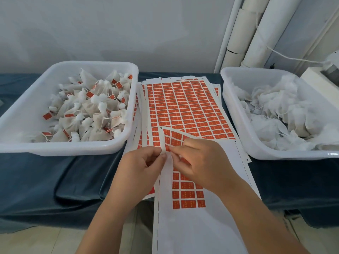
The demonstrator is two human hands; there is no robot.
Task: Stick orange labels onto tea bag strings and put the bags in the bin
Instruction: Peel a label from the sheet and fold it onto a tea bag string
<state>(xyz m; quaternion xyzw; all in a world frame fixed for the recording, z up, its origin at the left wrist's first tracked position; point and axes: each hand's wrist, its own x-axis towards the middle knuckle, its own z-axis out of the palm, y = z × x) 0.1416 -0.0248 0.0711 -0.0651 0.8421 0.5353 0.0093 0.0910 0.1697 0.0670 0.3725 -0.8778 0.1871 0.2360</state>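
Observation:
A stack of orange label sheets [185, 107] lies in the middle of the table. On top of it a partly used label sheet [185, 191] has its far corner folded up toward me. My left hand [141, 167] pinches the white edge of that sheet near the fold. My right hand [200, 162] pinches an orange label at the same spot, fingertips almost touching the left ones. The left white bin [23, 143] holds several tea bags with orange labels [88, 112]. The right white bin [256, 149] holds several unlabelled tea bags [278, 114].
A dark blue cloth [55, 176] covers the table, and the sheet hangs over the front edge. White pipes [245, 33] run up the wall at the back right. A white device [322, 70] stands behind the right bin.

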